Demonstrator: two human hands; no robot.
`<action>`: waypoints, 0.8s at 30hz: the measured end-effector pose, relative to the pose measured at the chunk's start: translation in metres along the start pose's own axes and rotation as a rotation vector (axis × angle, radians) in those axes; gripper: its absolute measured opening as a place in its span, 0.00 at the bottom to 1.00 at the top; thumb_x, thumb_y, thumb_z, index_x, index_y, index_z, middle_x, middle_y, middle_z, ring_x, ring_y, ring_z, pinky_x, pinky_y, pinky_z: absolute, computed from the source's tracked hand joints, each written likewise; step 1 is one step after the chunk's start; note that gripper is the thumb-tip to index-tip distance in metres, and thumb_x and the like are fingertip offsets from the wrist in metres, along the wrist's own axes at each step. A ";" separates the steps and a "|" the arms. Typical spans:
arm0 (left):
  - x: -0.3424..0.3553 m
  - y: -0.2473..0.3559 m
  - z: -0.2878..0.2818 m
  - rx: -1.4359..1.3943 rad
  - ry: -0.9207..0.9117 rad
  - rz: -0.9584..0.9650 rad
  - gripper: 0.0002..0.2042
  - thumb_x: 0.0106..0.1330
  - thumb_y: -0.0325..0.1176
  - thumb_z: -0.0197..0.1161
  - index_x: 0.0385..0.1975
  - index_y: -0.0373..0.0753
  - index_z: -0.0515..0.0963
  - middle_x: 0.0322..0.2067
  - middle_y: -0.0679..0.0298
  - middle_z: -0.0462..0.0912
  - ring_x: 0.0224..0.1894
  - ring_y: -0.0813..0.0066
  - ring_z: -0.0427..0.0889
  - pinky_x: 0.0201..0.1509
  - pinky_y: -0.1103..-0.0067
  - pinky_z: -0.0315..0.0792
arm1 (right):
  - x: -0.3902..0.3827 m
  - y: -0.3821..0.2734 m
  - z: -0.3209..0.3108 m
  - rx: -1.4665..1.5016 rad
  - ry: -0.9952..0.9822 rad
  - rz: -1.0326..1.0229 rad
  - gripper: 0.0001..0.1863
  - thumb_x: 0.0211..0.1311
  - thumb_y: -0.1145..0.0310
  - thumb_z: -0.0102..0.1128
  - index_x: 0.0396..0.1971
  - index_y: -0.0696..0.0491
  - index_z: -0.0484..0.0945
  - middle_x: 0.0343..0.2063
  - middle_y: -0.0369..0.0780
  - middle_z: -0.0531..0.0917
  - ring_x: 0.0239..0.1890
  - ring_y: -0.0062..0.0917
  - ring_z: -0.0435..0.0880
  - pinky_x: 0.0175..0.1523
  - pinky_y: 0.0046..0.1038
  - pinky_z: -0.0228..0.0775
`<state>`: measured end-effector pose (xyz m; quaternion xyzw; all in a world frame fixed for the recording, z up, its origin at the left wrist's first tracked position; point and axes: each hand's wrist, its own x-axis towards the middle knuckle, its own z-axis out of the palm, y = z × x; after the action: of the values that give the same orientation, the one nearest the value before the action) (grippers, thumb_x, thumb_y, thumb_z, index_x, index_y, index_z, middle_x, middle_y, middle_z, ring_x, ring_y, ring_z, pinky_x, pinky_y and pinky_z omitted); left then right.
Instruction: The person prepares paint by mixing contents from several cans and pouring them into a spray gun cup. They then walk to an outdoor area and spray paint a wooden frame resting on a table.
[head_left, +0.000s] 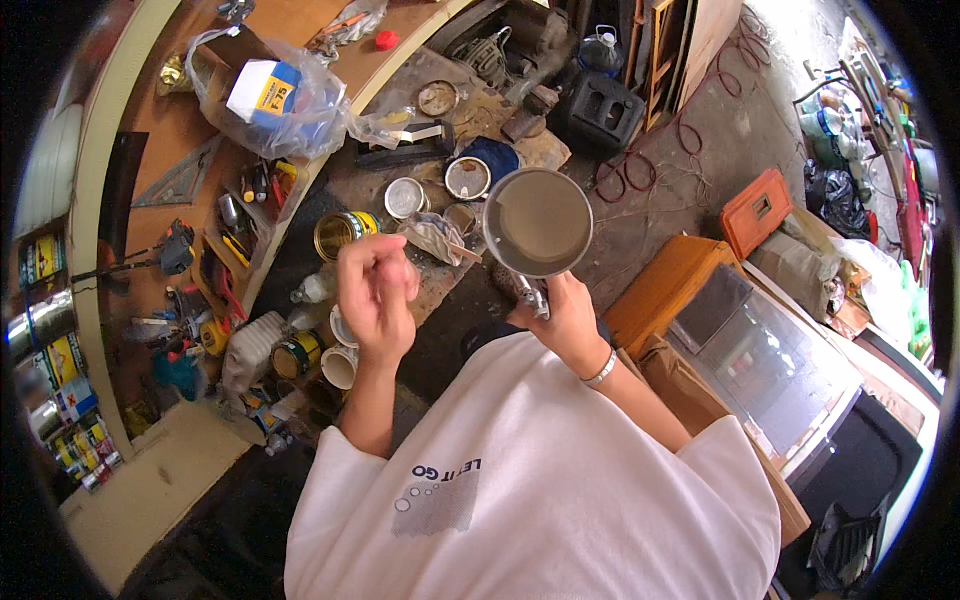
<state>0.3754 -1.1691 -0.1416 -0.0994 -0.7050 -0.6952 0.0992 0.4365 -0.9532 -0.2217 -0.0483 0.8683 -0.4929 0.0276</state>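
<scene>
A spray gun (537,298) with a round metal cup on top is held in my right hand (570,325), in front of my chest. The cup (487,235) is uncovered, and its inside looks grey-brown. My left hand (378,300) is raised to the left of the cup, apart from it. Its fingers are curled in, and whatever they may hold is hidden. Beyond the left hand lie a crumpled rag (432,238) and a thin wooden stick (464,252). An open yellow-and-black can (341,232) stands close behind the left hand.
Lidded tins (467,178), a black jerrycan (603,115) and a red hose (640,165) lie beyond. On the left, a wooden workbench (185,170) carries tools and a plastic bag (325,125). A wooden cabinet (665,285) stands close on my right.
</scene>
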 end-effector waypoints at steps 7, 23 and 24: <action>-0.049 -0.109 -0.028 -0.280 0.277 -0.497 0.25 0.81 0.51 0.47 0.21 0.43 0.64 0.16 0.72 0.63 0.16 0.82 0.62 0.19 0.81 0.56 | 0.001 -0.016 -0.012 0.072 0.153 -0.040 0.15 0.63 0.75 0.66 0.47 0.60 0.75 0.31 0.46 0.83 0.30 0.32 0.82 0.38 0.29 0.74; -0.032 -0.277 0.007 1.338 -0.375 -0.350 0.34 0.50 0.48 0.80 0.52 0.37 0.71 0.51 0.56 0.76 0.57 0.58 0.75 0.60 0.60 0.67 | -0.019 0.006 -0.027 0.139 0.234 0.211 0.13 0.64 0.75 0.64 0.47 0.59 0.77 0.30 0.37 0.83 0.31 0.18 0.79 0.39 0.22 0.73; -0.028 -0.281 0.008 1.377 -0.414 -0.373 0.35 0.49 0.48 0.80 0.52 0.36 0.72 0.51 0.55 0.76 0.57 0.59 0.75 0.60 0.61 0.68 | -0.018 0.003 -0.027 0.128 0.261 0.202 0.14 0.61 0.77 0.65 0.46 0.58 0.77 0.28 0.38 0.83 0.29 0.20 0.80 0.37 0.24 0.73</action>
<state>0.3244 -1.1653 -0.4192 -0.0221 -0.9907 -0.0680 -0.1155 0.4517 -0.9267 -0.2109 0.1057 0.8319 -0.5438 -0.0330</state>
